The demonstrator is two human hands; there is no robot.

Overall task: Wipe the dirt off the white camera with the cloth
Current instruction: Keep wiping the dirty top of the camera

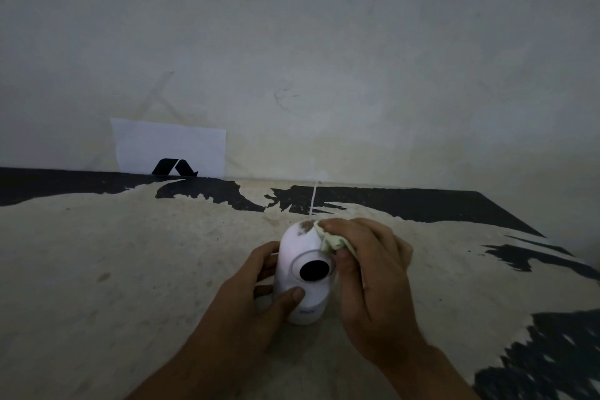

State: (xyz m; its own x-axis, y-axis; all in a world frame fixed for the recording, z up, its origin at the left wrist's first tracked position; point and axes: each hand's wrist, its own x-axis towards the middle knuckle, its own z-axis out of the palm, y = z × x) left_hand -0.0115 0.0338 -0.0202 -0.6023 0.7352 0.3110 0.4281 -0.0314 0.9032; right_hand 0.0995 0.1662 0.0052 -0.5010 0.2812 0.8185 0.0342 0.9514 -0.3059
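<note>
The white camera (300,282) stands upright on the table, its round black lens facing me. A brown dirt patch (303,228) stains its top. My left hand (256,295) grips the camera's left side and base, thumb across the front. My right hand (367,256) holds a crumpled pale cloth (334,240) pressed against the camera's upper right, just beside the dirt patch. A thin white cable (313,198) runs from behind the camera up toward the wall.
The table (130,253) has a worn cream surface with black patches along the back and right. A white sheet of paper (168,148) with a black logo leans against the wall at the back left. The wall stands close behind.
</note>
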